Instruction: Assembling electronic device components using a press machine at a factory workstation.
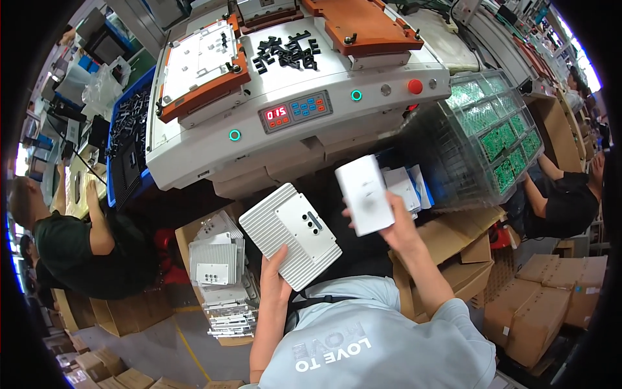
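My left hand (276, 277) grips a silver metal housing (283, 238) by its lower left edge. The housing has ribbed fins and a flat raised area with several dark round holes and a slot. In my right hand (400, 227) is a white rectangular panel (364, 194), held upright by its right side, with small grey marks on its face. The two pieces are apart, in front of my body. Behind my right hand, more white pieces and a bit of blue (407, 188) show, partly hidden.
Ahead stands a white machine (291, 146) with orange fixtures (363, 26), black parts (288, 52) and a red button (415, 86). A carton (188, 240) of stacked housings (217, 266) is at left. Clear trays (499, 129) of green circuit boards stand right. Co-workers sit at both sides.
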`<state>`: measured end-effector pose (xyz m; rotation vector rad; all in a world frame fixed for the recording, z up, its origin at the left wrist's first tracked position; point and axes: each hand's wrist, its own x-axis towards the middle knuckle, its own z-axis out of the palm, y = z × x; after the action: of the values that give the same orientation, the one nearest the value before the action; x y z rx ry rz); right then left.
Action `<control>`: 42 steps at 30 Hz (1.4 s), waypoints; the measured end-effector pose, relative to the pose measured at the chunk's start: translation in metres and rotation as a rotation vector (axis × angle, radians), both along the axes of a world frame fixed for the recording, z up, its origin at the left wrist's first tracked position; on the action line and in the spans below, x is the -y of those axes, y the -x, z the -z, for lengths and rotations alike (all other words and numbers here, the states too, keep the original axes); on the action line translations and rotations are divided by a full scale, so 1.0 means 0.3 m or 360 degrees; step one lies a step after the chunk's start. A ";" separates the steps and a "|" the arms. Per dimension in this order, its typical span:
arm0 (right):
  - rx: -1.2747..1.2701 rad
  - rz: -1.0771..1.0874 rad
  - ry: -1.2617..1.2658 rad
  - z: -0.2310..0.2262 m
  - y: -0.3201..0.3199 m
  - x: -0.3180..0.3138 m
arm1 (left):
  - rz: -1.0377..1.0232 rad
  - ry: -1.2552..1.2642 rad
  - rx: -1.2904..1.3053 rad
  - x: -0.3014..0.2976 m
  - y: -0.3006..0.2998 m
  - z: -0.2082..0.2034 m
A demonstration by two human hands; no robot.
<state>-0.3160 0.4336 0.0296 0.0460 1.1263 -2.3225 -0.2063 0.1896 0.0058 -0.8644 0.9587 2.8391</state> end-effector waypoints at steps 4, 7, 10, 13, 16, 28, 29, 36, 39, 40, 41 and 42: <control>0.0116 -0.0304 -0.0011 0.013 -0.045 0.139 | 0.0033 0.0082 -0.0008 -0.014 0.004 -0.028; 0.0150 -0.0363 -0.0059 0.018 -0.064 0.195 | 0.0014 0.0106 0.0003 -0.014 -0.004 -0.052; -0.0428 -0.0358 -0.1078 -0.031 -0.074 0.231 | 0.0022 0.0180 0.0002 -0.011 -0.008 -0.067; -0.0931 -0.0217 -0.1320 -0.051 -0.082 0.252 | 0.0062 0.0183 -0.0029 -0.006 -0.005 -0.075; -0.1083 -0.0148 -0.1559 -0.066 -0.108 0.280 | -0.0012 0.0178 -0.0044 -0.020 -0.005 -0.077; -0.1338 -0.0082 -0.1279 0.036 -0.099 0.260 | -0.0031 0.0248 0.0075 0.000 -0.023 -0.037; -0.1328 -0.0067 -0.1292 0.042 -0.089 0.245 | -0.0015 0.0187 0.0144 0.003 -0.021 -0.031; -0.1456 -0.0227 -0.1289 0.063 -0.069 0.185 | -0.0015 0.0117 0.0187 0.013 -0.037 -0.002; -0.1373 -0.0183 -0.1227 0.077 -0.105 0.197 | -0.0018 0.0123 0.0241 0.014 -0.036 -0.001; -0.1301 -0.0187 -0.1207 0.080 -0.114 0.198 | -0.0020 0.0126 0.0243 0.011 -0.039 0.000; -0.1230 -0.0189 -0.1185 0.083 -0.116 0.201 | -0.0023 0.0129 0.0241 0.010 -0.040 0.003; -0.1231 -0.0188 -0.1181 0.083 -0.116 0.203 | -0.0027 0.0132 0.0239 0.010 -0.040 0.004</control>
<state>-0.2811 0.3728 0.0048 -0.6690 2.2375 -1.7033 -0.1944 0.1867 0.0047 -1.0809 1.0599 2.7179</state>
